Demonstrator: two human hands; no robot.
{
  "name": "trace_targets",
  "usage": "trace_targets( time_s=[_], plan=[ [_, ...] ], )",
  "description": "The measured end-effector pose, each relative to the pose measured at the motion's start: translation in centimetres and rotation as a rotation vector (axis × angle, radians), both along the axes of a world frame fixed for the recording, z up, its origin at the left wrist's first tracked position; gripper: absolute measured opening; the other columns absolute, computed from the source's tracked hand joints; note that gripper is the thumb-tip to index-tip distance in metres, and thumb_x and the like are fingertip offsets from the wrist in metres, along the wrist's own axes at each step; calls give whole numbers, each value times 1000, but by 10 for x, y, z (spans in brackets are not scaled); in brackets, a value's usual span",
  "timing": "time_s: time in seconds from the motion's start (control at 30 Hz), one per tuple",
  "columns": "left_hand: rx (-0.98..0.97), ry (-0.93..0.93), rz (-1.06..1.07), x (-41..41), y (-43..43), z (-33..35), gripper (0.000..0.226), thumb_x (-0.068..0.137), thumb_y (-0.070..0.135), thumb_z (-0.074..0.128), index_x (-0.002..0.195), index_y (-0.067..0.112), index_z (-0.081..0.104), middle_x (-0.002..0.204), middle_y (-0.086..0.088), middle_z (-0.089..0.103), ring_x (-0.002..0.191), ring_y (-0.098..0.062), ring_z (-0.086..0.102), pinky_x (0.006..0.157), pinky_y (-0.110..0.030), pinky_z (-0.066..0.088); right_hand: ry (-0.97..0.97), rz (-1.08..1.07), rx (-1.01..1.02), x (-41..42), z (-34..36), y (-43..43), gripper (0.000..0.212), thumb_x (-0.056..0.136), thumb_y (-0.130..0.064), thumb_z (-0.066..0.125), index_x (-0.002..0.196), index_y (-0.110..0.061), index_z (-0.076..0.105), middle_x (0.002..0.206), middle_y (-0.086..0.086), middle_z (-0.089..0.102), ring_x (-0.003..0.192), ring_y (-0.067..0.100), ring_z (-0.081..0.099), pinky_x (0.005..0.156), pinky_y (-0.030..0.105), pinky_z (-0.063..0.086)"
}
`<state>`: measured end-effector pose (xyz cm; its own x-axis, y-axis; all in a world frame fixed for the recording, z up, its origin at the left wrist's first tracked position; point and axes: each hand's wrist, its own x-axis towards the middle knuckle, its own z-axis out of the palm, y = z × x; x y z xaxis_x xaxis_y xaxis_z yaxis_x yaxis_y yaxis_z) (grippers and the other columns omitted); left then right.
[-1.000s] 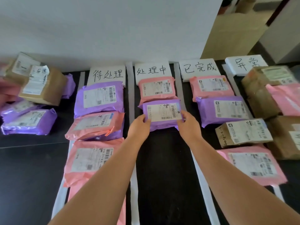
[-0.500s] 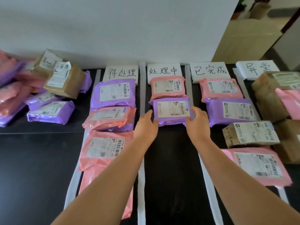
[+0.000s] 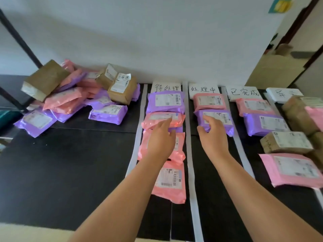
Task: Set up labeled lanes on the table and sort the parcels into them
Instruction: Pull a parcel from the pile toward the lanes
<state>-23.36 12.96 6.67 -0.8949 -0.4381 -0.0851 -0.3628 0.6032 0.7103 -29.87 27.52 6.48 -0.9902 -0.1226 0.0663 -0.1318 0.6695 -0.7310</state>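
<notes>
We see four labeled lanes (image 3: 204, 180) part-filled; pile (image 3: 70, 100) far left unsorted; left hand (image 3: 161, 140) spread, empty; right hand (image 3: 213, 135) on purple parcel (image 3: 222, 117), grip unclear.

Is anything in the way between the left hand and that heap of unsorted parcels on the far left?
Nothing visible. The left hand hovers over the first lane's pink parcels; between it and the heap lie only a flat white strip and bare black table.

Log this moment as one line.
left hand: open, over pink parcel, lane one | right hand: resting on purple parcel, lane two | unsorted pile: far left
</notes>
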Motion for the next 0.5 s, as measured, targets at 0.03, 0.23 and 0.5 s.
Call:
trace_targets(
  time_s=[0.03, 0.23, 0.5],
  plan=[
    [-5, 9, -6, 20, -14, 1, 48, 102, 21, 48, 149, 24, 40, 152, 1, 42, 137, -20, 42, 109, -34, 37, 3, 20, -13, 18, 2, -15, 41, 97, -22, 61, 137, -20, 52, 137, 2, 52, 125, 18, 51, 94, 27, 40],
    [-32, -3, 67, 142, -112, 15, 51, 101, 24, 50, 151, 22, 37, 153, 1, 39, 135, -18, 43, 108, -30, 37, 51, 153, -3, 123, 9, -111, 34, 94, -21, 63, 127, -22, 59, 124, -4, 58, 115, 15, 56, 94, 30, 45],
    [-20, -5, 194, 247, -208, 35, 53, 100, 36, 52, 150, 27, 37, 152, 4, 40, 127, -15, 49, 103, -34, 45, 2, 272, -26, 213, 23, -217, 40, 95, -27, 64, 134, -23, 55, 136, -2, 53, 127, 16, 49, 102, 27, 36]
  ],
)
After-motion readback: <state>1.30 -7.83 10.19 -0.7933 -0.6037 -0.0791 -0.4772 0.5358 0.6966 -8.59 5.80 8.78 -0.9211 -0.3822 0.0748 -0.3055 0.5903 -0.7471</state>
